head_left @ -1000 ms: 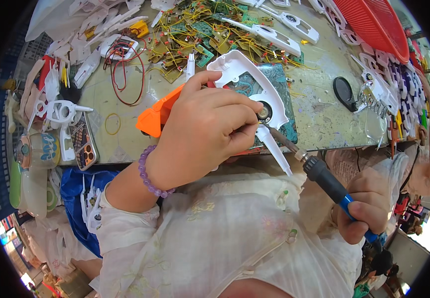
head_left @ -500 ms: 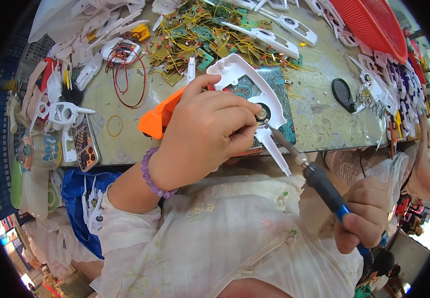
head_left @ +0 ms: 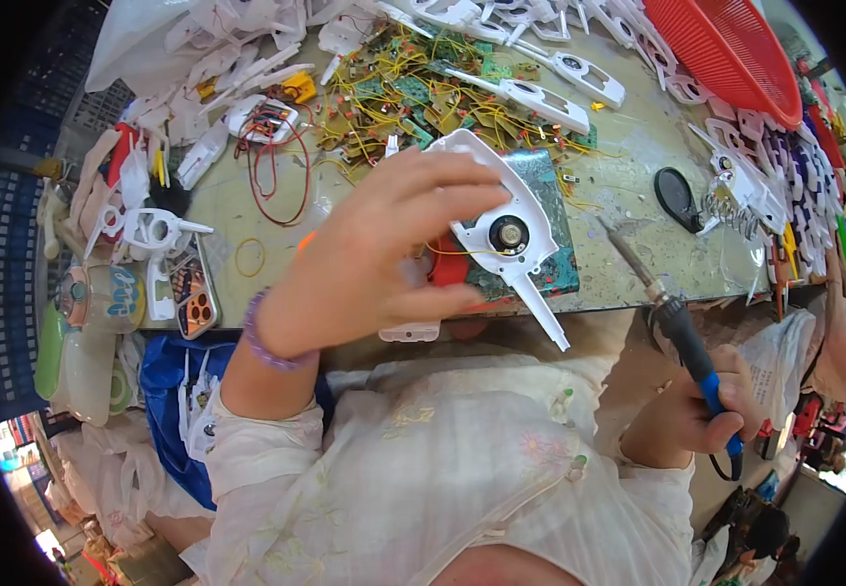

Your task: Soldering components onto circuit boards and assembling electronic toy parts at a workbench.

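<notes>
My left hand (head_left: 374, 239) hovers over the left side of a white plastic housing (head_left: 530, 278), thumb and fingers spread apart with nothing visible between them. Set in that housing is a round black speaker (head_left: 510, 235), and a thin yellow wire runs off it to the left. Beneath the housing lies a teal-stained board (head_left: 561, 220). A red part (head_left: 449, 264) shows by my left palm, which mostly hides an orange piece. My right hand (head_left: 701, 415) grips a soldering iron (head_left: 684, 337) by its blue and black handle. Its tip points up and left, apart from the speaker.
A heap of green circuit boards with yellow wires (head_left: 423, 93) lies at the back. White housings (head_left: 540, 103) and a red basket (head_left: 730, 59) are beyond. A spring (head_left: 730, 213) and black ring (head_left: 675, 198) sit right; a phone (head_left: 194, 293) lies left.
My left hand has opened and drawn back from the speaker, uncovering it. The soldering iron's tip has moved away to the right. The orange piece is now mostly hidden.
</notes>
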{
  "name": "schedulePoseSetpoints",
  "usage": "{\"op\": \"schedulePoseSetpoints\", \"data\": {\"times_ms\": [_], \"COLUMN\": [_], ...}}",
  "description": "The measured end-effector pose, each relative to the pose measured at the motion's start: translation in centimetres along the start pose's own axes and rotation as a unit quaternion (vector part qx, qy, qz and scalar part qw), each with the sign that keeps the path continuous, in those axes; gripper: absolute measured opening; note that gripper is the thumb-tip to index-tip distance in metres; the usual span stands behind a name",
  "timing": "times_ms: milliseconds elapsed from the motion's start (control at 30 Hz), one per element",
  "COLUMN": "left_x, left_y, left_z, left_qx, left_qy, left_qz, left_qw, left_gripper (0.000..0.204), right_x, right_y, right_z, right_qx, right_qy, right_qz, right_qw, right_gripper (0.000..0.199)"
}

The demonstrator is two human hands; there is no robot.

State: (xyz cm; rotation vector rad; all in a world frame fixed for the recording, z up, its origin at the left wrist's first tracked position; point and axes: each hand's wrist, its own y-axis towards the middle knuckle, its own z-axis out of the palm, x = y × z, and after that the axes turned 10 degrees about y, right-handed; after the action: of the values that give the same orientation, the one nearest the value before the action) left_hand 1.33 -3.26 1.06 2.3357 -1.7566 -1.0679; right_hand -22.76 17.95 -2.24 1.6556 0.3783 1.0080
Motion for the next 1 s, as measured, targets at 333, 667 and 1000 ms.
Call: {"op": "schedulePoseSetpoints", "data": {"times_ms": [333,667,1000], "left_x": [2.4,2.2,-2.3], "left_y": [-3.3,-3.5,-1.0], "left_z": [-2.3,-0.8,0.8], "left_qx": [-0.078,-0.125,-0.105], "left_qy": [-0.105,-0.240,-0.142], "left_qz": [-0.214,-0.333,-0.219], "left_qw": [0.968,0.903,0.960], "left_gripper": [0.056,0.032,0.009], "right_x": [-0.4,-0.9,-0.1], "right_y": [-1.2,-1.7,-1.1], "right_z": [-1.8,-1.6,-0.6], "right_qx": [-0.057,-0.057,-0.050], "right_qy": [0.025,0.038,0.065], "right_qz": [0.064,0.071,0.093], "right_qw": [0.996,0.995,0.992], "right_gripper": [0.030,0.027,0.028]}}
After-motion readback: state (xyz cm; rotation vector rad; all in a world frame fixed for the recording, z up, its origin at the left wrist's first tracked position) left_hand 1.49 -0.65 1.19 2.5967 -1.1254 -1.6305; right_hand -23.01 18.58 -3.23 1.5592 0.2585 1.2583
